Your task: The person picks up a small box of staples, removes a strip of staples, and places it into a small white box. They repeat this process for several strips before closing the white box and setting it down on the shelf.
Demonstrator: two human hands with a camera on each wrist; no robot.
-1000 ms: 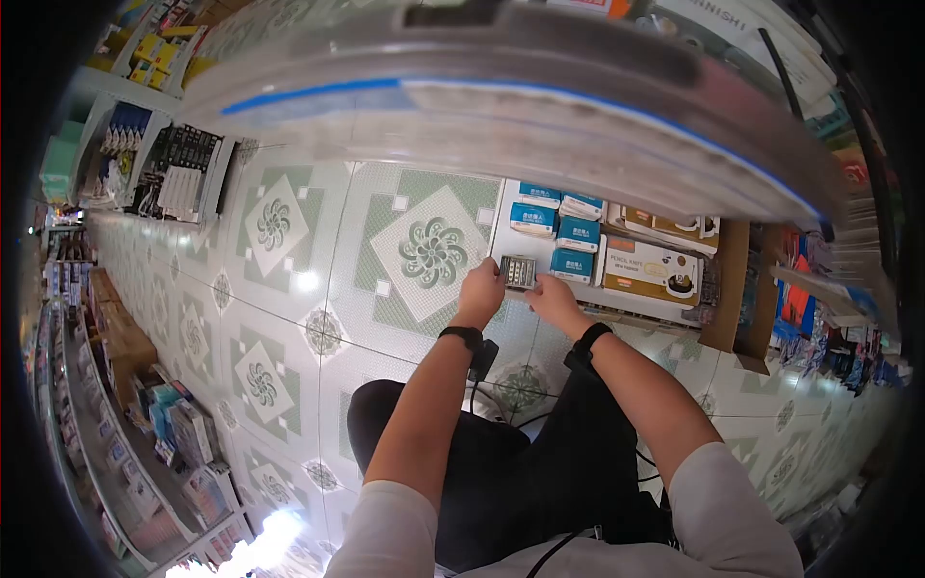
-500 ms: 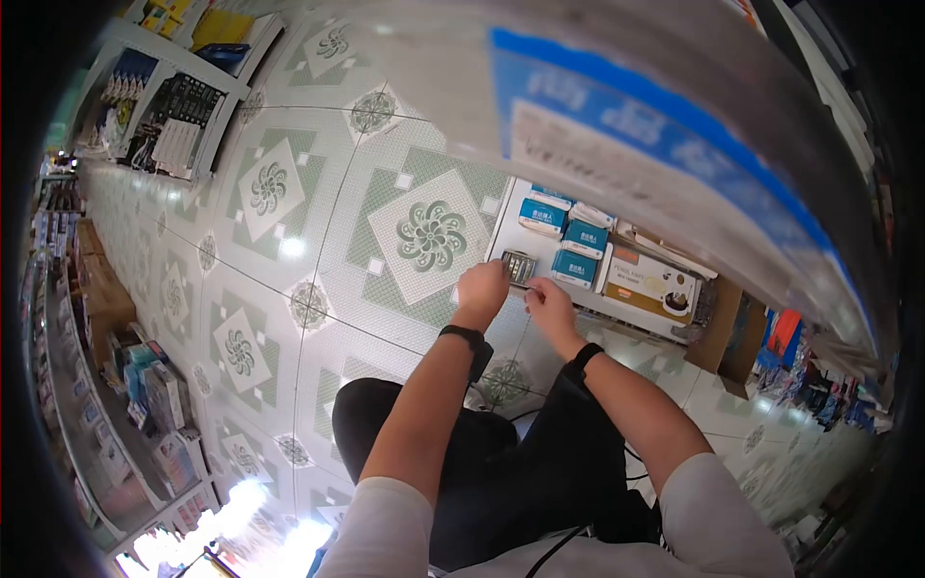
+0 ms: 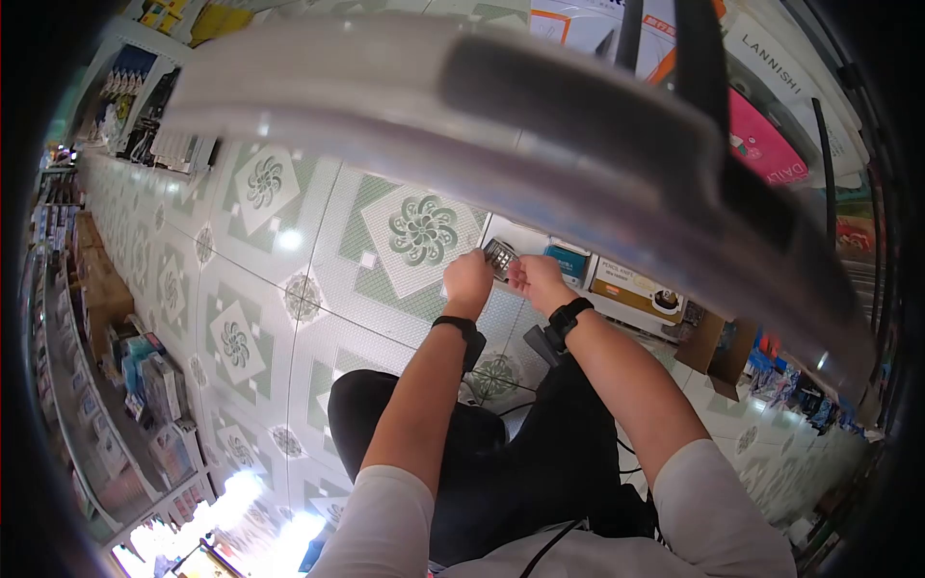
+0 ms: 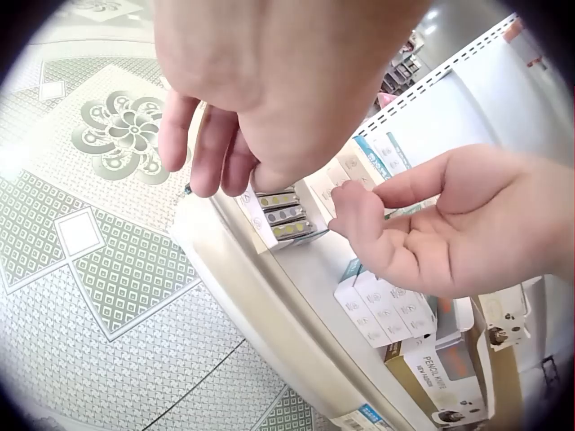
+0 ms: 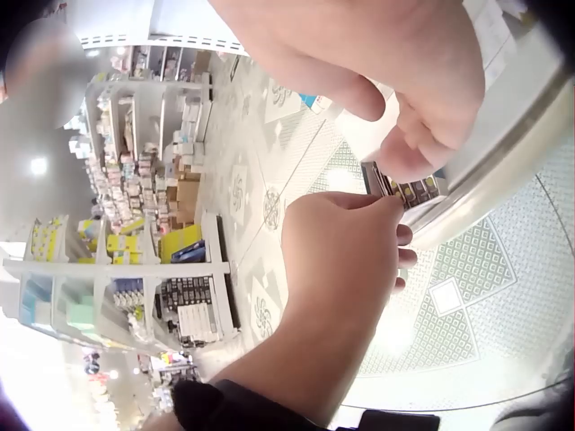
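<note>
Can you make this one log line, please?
left hand: grips small open box | right hand: curled beside it, hold unclear | blue box: beside PENCIL KNIFE box

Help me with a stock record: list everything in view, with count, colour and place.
small box: one, white, yellow and grey, shelf's left end
teal box: at least one, teal, right of it
pencil-knife box: at least one, white and gold, farther right
cardboard box: one, brown, shelf's right end
shelf: one, white, under the boxes
blurred shape: one, greyish, head view's top
packages: several, white and pink, upper right
racks: several, pale, left
floor: white-and-green tiles
straps: two, black, wrists
left hand, right hand: bare, near small box
</note>
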